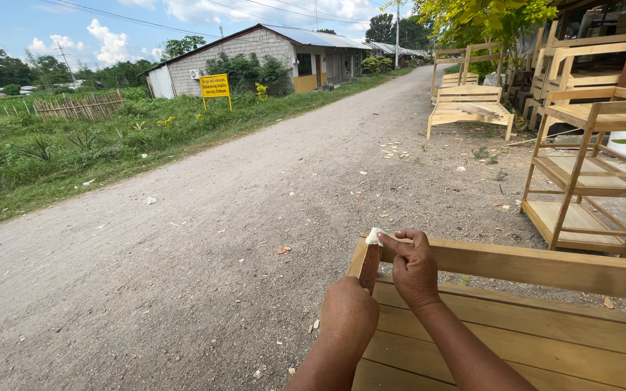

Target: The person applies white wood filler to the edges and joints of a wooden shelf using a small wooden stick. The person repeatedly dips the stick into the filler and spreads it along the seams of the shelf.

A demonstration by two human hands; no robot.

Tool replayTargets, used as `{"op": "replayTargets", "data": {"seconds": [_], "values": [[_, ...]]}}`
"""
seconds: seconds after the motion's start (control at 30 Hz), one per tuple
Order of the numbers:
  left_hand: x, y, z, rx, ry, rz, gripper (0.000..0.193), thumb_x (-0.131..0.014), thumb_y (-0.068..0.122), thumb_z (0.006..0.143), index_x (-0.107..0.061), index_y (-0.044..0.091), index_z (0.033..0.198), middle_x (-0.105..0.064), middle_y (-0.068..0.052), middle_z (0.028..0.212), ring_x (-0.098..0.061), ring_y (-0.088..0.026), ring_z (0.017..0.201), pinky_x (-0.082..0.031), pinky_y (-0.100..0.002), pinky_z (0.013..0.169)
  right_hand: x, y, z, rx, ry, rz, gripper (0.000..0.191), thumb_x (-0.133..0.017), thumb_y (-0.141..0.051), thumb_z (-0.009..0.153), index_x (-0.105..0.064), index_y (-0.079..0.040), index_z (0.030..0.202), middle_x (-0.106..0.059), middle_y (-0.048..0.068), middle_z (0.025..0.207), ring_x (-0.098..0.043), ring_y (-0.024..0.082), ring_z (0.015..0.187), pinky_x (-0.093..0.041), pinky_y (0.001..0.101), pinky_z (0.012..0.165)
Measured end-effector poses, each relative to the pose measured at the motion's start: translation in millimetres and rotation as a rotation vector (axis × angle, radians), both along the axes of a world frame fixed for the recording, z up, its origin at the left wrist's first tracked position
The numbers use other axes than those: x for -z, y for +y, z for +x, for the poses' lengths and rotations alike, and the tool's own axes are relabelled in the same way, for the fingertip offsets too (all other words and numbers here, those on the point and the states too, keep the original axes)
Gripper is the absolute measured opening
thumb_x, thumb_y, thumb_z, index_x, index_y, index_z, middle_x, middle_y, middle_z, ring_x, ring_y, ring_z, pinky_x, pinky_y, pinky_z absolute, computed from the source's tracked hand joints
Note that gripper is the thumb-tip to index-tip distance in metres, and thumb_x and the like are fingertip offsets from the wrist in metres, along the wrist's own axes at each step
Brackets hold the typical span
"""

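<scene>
The left hand is closed around a flat reddish-brown tool. At its tip, the right hand pinches soft white putty above the smooth pale wooden rail.

Pale, smooth bare-wood bench; rough gravel road; white putty.

Head camera looks down—close over a wooden bench—toward the road.

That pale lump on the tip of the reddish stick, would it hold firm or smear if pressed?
The pale lump looks soft and rounded, so it probably smears. The right hand presses on it; it likely sticks. The stick looks stiff.
</scene>
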State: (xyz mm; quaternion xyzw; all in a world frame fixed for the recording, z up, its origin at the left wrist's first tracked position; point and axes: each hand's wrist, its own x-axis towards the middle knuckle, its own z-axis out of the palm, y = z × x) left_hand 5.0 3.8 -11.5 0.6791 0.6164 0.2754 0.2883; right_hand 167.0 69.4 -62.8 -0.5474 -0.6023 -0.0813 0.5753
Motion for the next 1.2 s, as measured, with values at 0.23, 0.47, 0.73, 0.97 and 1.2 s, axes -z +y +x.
{"op": "replayTargets", "data": {"seconds": [0.23,0.47,0.73,0.97,1.2], "values": [[-2,0,-1,0.016,0.022,-0.044,0.026,-0.061,0.022,0.101,-0.073,0.002,0.111,-0.075,-0.02,0.103,-0.076,-0.032,0.098,-0.061,-0.046,0.088,6,12,5,-0.142,0.493,-0.09,0.056,-0.049,0.009,0.089,-0.077,-0.022,0.125,-0.064,0.006,0.122,-0.059,0.011,0.079,-0.057,0.0282,0.071],[-1,3,-1,0.009,-0.004,-0.039,0.025,-0.06,0.019,0.1,-0.073,0.002,0.113,-0.075,-0.019,0.101,-0.076,-0.03,0.091,-0.061,-0.044,0.081,23,10,-10,-0.34,0.829,-0.55,0.059,-0.048,0.001,0.09,-0.067,-0.025,0.14,-0.065,0.003,0.126,-0.057,0.012,0.079,-0.049,0.0289,0.067],[-3,-1,-5,0.015,-0.151,-0.095,0.025,-0.057,0.018,0.101,-0.071,-0.001,0.111,-0.076,-0.019,0.088,-0.077,-0.027,0.068,-0.061,-0.039,0.061,20,9,-26,-0.39,0.901,-0.627,0.067,-0.052,-0.003,0.09,-0.055,-0.032,0.151,-0.066,-0.004,0.132,-0.053,0.011,0.083,-0.043,0.0283,0.067],[-5,-3,-5,0.025,-0.153,-0.068,0.026,-0.057,0.018,0.101,-0.07,-0.003,0.107,-0.075,-0.019,0.084,-0.076,-0.028,0.063,-0.061,-0.04,0.06,15,14,-29,-0.422,0.843,-0.653,0.068,-0.056,-0.003,0.089,-0.053,-0.03,0.15,-0.066,-0.003,0.138,-0.064,0.013,0.1,-0.05,0.0325,0.076],[-4,0,-2,0.023,-0.079,-0.134,0.028,-0.055,0.021,0.105,-0.068,-0.002,0.114,-0.075,-0.016,0.087,-0.075,-0.02,0.064,-0.062,-0.035,0.058,20,13,-23,-0.025,0.254,-0.617,0.049,-0.063,-0.009,0.092,-0.067,-0.026,0.138,-0.058,0.007,0.134,-0.061,0.023,0.119,-0.05,0.0368,0.102]]}}
